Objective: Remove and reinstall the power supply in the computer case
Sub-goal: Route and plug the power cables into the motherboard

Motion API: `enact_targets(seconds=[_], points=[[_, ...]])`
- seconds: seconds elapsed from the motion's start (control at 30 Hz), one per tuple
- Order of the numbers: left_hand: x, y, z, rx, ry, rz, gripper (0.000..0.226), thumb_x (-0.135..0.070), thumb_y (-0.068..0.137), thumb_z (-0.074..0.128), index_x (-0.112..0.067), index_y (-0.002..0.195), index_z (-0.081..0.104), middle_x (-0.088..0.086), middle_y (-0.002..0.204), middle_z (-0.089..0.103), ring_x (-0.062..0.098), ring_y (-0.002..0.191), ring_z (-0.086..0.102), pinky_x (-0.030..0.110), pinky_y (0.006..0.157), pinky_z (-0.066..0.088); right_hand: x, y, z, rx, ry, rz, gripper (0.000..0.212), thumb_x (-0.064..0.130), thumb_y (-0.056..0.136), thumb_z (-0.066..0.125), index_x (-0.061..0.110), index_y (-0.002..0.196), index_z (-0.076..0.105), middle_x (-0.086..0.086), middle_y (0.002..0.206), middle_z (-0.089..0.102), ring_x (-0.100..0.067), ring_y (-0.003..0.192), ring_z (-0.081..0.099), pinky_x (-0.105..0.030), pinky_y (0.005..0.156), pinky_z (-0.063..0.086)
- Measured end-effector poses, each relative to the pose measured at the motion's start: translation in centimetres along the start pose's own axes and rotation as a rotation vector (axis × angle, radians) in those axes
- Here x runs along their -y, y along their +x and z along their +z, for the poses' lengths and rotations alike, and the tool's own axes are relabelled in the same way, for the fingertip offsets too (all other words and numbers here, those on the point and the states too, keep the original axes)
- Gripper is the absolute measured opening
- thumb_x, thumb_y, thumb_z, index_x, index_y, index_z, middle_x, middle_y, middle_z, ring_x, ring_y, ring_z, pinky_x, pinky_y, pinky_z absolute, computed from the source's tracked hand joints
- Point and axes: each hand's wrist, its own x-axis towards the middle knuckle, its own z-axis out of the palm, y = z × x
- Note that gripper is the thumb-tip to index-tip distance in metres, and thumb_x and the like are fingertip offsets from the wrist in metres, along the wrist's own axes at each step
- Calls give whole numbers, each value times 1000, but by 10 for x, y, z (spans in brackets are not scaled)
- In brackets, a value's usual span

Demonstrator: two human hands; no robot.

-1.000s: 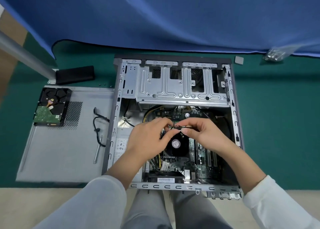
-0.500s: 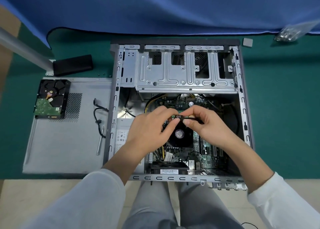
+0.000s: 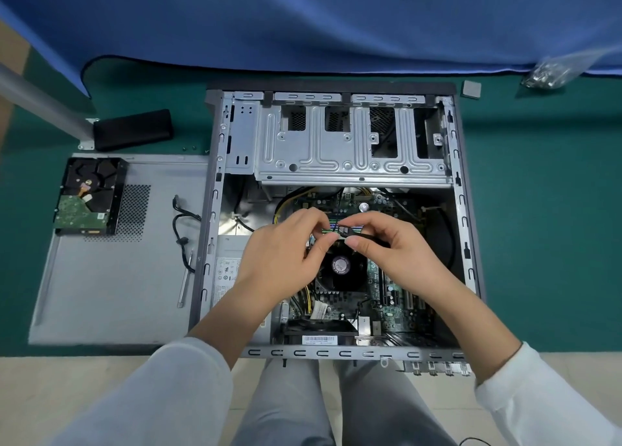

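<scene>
Black connector (image 3: 343,231) — both hands still pinching | case (image 3: 466,243) unmoved

Power supply (image 3: 225,274): mostly hidden under left hand (image 3: 279,260).
Black connector (image 3: 343,231): pinched between both hands, type unreadable.
Clear bag (image 3: 552,73), 2 o'clock: blurred, contents unclear.
Metal pole (image 3: 40,105), 10 o'clock: cut by frame edge.

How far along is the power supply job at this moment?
Done: the side panel is off, with a hard drive lying on it. In hand: the left hand and right hand pinch a small black connector above the CPU fan. Left: the power supply sits in the case; whether it is removed yet or reinstalled cannot be told.
</scene>
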Motion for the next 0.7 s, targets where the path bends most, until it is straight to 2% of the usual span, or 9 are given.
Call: enact_targets(seconds=[0.07,0.13,0.2,0.3,0.37,0.47,0.57,0.7], points=[[0,0,0,5,-1,-2,28,-55,90,36,-33,96,52,-31,62,37,2,49,49,14,46,31,-1,-1,1,-16,-7,4,25,13,87,67,37,95,65,13,63,47,-2,63,45,-19,70,40],[0,0,0,25,-5,-5,28,-56,90,34,-35,100,51,-31,66,40,1,51,51,17,47,34,-1,-2,2,-30,-15,1,24,14,87,67,36,95,65,8,65,46,-6,65,44,-27,72,41],[1,0,0,36,-15,4,28,-55,91,34,-38,105,51,-28,71,45,3,54,54,21,48,39,-2,-4,3,-47,-24,-6,22,16,87,68,36,95,65,11,65,47,-6,66,46,-31,74,44],[1,-1,0,35,-24,33,29,-54,92,34,-39,109,53,-22,85,55,4,57,56,23,49,42,-5,-7,4,-101,-69,-24,25,21,86,68,45,92,63,15,66,52,-3,67,49,-32,73,45],[1,-1,0,40,-33,30,31,-57,91,33,-40,110,52,-23,86,55,4,56,56,23,49,42,-5,-10,5,-141,-98,-49,27,22,85,69,48,92,62,21,70,57,0,70,53,-30,73,46],[0,0,0,53,-38,20,34,-63,89,32,-43,110,49,-23,85,54,2,54,57,23,51,45,-4,-16,6,-213,-142,-110,31,21,84,71,48,94,62,27,86,64,0,84,60,-26,77,48],[1,0,1,58,-41,13,36,-67,87,30,-44,110,46,-23,85,56,1,55,57,24,53,47,-5,-22,9,-270,-128,-145,34,18,83,71,49,93,63,22,94,67,-5,92,64,-34,81,53],[0,-1,1,53,-27,12,38,-68,86,31,-43,109,48,-22,86,58,1,54,57,23,54,47,-7,-23,12,-295,-128,-164,32,15,83,71,45,93,63,18,94,68,-8,92,65,-41,83,53]])
